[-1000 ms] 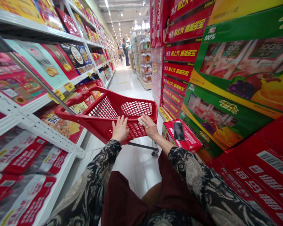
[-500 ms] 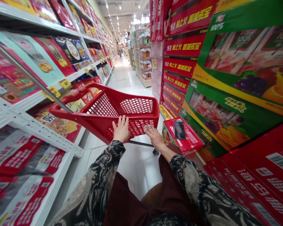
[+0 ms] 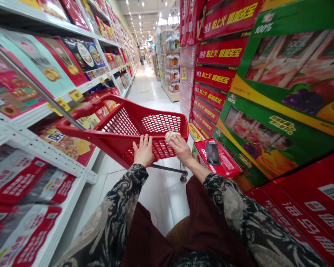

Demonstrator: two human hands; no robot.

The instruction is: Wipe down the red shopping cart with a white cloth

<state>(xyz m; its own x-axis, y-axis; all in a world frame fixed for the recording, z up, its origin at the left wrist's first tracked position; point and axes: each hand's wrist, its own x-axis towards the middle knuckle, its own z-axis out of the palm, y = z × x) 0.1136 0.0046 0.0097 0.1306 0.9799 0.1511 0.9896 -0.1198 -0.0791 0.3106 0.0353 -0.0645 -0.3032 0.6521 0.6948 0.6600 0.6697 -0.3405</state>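
A red plastic shopping basket cart [image 3: 117, 137] with perforated walls stands before me, its handle end to the left. My left hand [image 3: 143, 151] lies on its near side wall with fingers spread over the rim. At the right end of the same rim, my right hand [image 3: 180, 148] presses a crumpled whitish cloth [image 3: 172, 135] against the plastic, fingers bent over it. The basket's inside looks bare where it shows. Below it, a dark frame bar runs to a small caster wheel [image 3: 183, 175].
Shelves of packaged snacks [image 3: 72, 63] line the left. Stacked red drink cartons [image 3: 217, 76] and green juice boxes [image 3: 272, 129] rise at right. A red box [image 3: 228, 163] with a phone-like dark object [image 3: 213, 152] on it sits low beside the cart. The tiled aisle [image 3: 149, 87] runs ahead.
My right hand has moved up from the basket's side wall to its top rim, bringing the cloth along. My left hand stays in place on the near side.
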